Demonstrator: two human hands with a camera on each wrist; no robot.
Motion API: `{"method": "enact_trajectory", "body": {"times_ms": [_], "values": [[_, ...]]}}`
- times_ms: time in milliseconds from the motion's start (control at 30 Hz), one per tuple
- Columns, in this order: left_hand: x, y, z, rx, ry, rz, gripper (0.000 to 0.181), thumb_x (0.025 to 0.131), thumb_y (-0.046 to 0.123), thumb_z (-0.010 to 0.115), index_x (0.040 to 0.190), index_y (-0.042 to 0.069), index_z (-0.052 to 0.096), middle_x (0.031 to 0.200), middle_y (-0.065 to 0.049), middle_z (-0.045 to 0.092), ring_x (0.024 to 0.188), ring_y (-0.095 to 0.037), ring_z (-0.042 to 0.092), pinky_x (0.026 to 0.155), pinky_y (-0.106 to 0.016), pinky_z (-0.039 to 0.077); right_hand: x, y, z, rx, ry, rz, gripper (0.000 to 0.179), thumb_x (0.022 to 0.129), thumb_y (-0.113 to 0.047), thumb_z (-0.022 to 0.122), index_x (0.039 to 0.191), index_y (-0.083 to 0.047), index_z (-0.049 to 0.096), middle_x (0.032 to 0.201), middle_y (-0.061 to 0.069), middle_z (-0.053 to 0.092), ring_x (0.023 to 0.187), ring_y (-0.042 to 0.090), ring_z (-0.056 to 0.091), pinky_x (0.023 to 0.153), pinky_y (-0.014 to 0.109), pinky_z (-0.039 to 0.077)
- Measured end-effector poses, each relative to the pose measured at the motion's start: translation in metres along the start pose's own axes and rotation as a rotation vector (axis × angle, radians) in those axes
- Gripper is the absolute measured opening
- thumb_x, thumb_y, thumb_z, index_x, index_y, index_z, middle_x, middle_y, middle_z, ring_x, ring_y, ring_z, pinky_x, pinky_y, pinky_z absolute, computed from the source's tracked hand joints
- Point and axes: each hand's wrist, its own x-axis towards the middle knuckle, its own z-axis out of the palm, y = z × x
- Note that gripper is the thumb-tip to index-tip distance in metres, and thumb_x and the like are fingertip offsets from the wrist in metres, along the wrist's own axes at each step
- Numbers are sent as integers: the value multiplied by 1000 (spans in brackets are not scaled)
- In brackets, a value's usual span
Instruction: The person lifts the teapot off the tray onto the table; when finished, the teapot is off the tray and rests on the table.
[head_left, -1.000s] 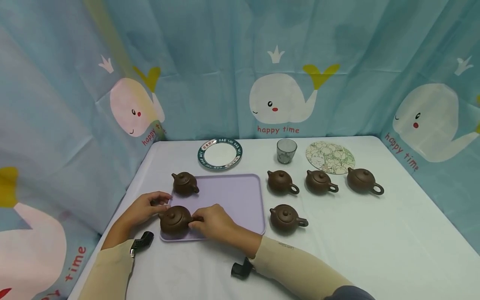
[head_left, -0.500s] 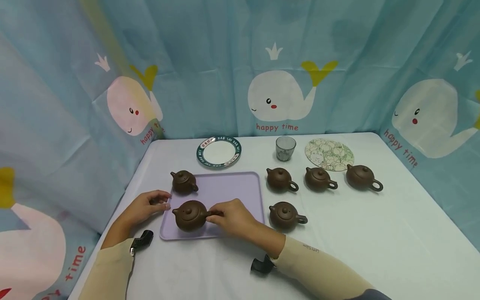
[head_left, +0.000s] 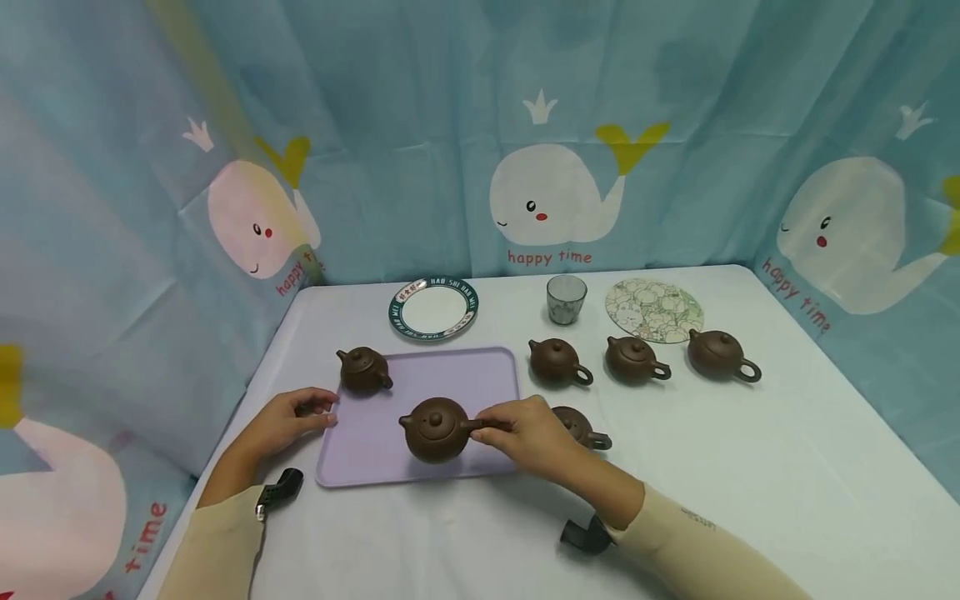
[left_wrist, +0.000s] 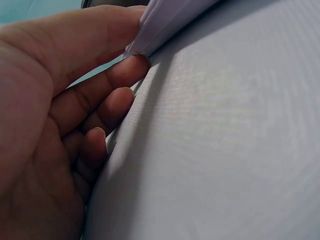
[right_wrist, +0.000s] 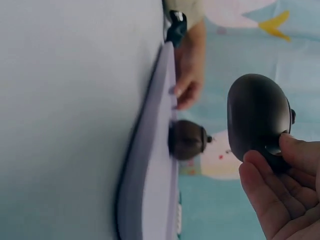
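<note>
My right hand [head_left: 536, 433] pinches the handle of a dark brown clay teapot [head_left: 437, 429] between thumb and fingers. This teapot hangs above the lilac tray [head_left: 360, 450], its spout pointing left; the right wrist view shows a gap between them. At the tray's left rim rests my left hand [head_left: 288, 421], thumb and fingertips touching the edge, fingers loosely bent. In the left wrist view the tray's edge [left_wrist: 165, 20] meets the thumb and index fingertip. A smaller brown teapot [head_left: 363, 371] sits in the tray's far left corner. Another teapot [head_left: 573, 423] is partly hidden behind my right hand.
Right of the tray, a row holds three brown teapots: one near the tray [head_left: 557, 362], a middle one [head_left: 632, 360] and a far one [head_left: 718, 354]. Behind stand a green-rimmed plate [head_left: 397, 321], a glass [head_left: 566, 300] and a round patterned mat [head_left: 660, 308]. A curtain [head_left: 420, 200] encloses the table.
My right hand has lifted the teapot from the tray's near left corner and carried it rightward to over the tray's right half. The left hand has stayed at the left rim.
</note>
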Motion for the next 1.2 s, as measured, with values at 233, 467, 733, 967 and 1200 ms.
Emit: {"method": "enact_trajectory", "body": {"times_ms": [233,467,733,967,1200], "values": [[-7,-5,4,-2,3,-14,48,85,38,75,122,10,65,101,-4,61,93,-23,52,78,-35,42,-24,11,-30,-11,68,25,10,87,-20,75,95,-16,77,85,-12,71,70,3,59,61,25,50],[-6,-7,11,-39,7,-27,49,82,40,77,121,12,66,100,-3,62,94,-23,51,77,-32,43,-55,37,-66,6,130,52,13,85,-16,76,97,-14,77,91,-7,72,83,6,67,69,26,53],[-4,-4,12,-37,2,-32,49,83,40,76,122,12,65,102,-4,61,95,-24,51,79,-35,44,-86,56,-108,-116,212,118,12,82,-11,77,94,-12,77,86,-7,72,74,5,67,60,26,53],[-1,-2,8,-10,14,-23,48,83,40,76,122,14,65,100,-4,60,94,-24,51,79,-36,43,-110,73,-135,-211,240,276,16,84,-17,76,98,-7,76,87,-2,73,77,5,67,64,26,53],[1,-2,3,0,16,-5,47,83,39,76,121,13,66,100,-4,60,93,-24,51,77,-34,43,-131,92,-154,-225,209,426,22,85,-26,76,98,-9,76,87,-1,73,78,4,65,64,26,50]]}}
